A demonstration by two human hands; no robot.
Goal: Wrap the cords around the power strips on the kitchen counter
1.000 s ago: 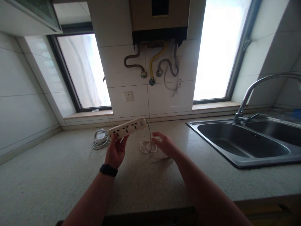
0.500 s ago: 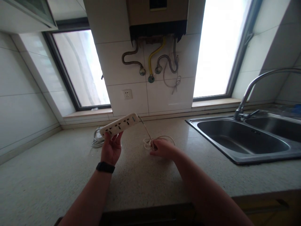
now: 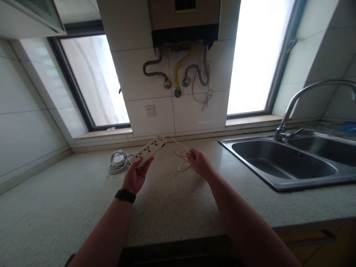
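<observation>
A white power strip (image 3: 148, 151) is tilted above the counter, its far right end higher than the near end. My left hand (image 3: 137, 175), with a black band on the wrist, grips its near left end, thumb on top. From the strip's far end a white cord (image 3: 178, 142) runs to my right hand (image 3: 198, 161), whose fingers are closed on it. Loose loops of the cord hang or lie just left of that hand. Behind my left hand, a white adapter with a coiled grey-white cable (image 3: 119, 160) lies on the counter.
A speckled countertop (image 3: 167, 207) lies under both hands. On the right stands a double steel sink (image 3: 278, 159) with a curved faucet (image 3: 289, 105). A wall socket (image 3: 150, 111) sits behind the strip. Above hang a water heater (image 3: 185, 22) and its pipes.
My left hand has moved the power strip slightly right and turned it, showing the adapter behind more fully. My right hand has lifted and shifted right and away, drawing the cord straighter.
</observation>
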